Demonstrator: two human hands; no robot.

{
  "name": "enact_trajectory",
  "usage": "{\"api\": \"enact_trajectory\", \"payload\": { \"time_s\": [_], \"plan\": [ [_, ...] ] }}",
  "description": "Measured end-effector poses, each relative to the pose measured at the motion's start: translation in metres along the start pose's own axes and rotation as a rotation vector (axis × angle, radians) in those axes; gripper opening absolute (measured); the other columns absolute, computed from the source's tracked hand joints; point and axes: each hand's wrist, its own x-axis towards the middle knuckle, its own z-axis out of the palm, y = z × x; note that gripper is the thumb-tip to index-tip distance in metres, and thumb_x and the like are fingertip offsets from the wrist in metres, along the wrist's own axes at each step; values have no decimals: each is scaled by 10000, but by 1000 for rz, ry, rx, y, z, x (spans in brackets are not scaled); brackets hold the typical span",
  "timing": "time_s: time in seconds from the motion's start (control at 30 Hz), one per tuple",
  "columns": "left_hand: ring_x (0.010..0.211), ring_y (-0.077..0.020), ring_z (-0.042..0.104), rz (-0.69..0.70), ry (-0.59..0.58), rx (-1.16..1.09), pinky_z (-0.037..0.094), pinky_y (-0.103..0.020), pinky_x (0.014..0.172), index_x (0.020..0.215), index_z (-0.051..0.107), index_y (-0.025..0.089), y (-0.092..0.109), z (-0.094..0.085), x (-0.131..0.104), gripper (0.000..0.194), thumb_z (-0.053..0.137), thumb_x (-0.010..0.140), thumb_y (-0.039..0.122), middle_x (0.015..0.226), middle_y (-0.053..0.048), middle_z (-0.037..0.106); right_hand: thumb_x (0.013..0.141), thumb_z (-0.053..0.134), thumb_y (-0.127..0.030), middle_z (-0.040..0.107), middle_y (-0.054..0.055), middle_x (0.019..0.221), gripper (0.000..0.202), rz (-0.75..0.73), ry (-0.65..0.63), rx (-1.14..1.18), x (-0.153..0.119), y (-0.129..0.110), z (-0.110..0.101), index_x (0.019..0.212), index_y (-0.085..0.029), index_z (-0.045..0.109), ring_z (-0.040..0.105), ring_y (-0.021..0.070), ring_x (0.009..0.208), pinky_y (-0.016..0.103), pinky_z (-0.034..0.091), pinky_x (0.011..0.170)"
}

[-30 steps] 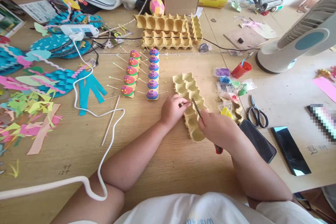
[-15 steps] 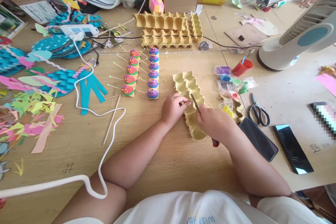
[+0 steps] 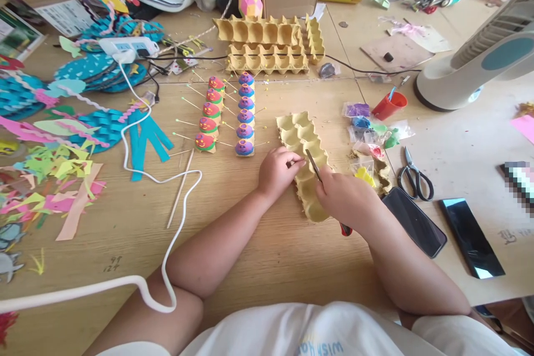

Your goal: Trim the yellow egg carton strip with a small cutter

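One egg carton [image 3: 306,184]; cup [image 3: 387,108] holds blue stick [image 3: 391,93].

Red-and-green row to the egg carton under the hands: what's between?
Head view: first the purple-and-blue row, then, lower down, the left hand at the egg carton.

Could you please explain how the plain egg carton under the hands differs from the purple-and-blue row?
The plain egg carton is bare and beige, but the purple-and-blue row is brightly coloured. The plain egg carton is two cups wide; the purple-and-blue row is one dome wide. Both lie on the wooden table.
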Motion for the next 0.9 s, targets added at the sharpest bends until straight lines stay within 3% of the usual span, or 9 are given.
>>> {"api": "enact_trajectory", "payload": {
  "time_s": [0.17, 0.33, 0.53, 0.7, 0.9],
  "plan": [
    [798, -185, 619, 7, 6, -2, 486, -316, 762, 800, 752, 214, 1, -1, 0, 68, 730, 825, 273, 803, -27, 680, 970, 329, -280, 685, 79, 715, 274, 64, 20, 31, -5, 0, -2, 1022, -145, 562, 698, 226, 686, 281, 269, 483],
    [820, -193, 623, 1, 2, -7, 493, -327, 788, 809, 754, 220, 1, -1, 1, 60, 730, 826, 273, 811, -31, 688, 979, 295, -253, 696, 118, 783, 314, -25, -31, -27, -14, 2, -3, 999, -133, 585, 692, 221, 701, 270, 280, 497],
    [767, -176, 607, 20, 8, -19, 480, -312, 749, 816, 750, 207, -1, -1, 0, 70, 734, 824, 275, 796, -24, 679, 993, 263, -276, 700, 122, 814, 367, 49, -33, 41, -3, -2, -2, 1081, -117, 581, 683, 223, 699, 274, 319, 520],
    [783, -174, 611, 27, 15, -30, 480, -311, 762, 813, 745, 203, -1, -1, 0, 55, 735, 821, 257, 805, -22, 680, 988, 280, -264, 698, 134, 839, 341, -23, -31, -10, -10, 0, -4, 1014, -120, 588, 687, 225, 708, 267, 288, 504],
    [774, -178, 609, 11, 14, -10, 483, -312, 759, 808, 745, 212, -1, 0, 0, 57, 737, 818, 267, 796, -22, 681, 983, 275, -260, 707, 127, 831, 333, 8, -2, 16, -7, -2, -2, 1058, -113, 565, 700, 241, 723, 279, 314, 506]
  ]
}}
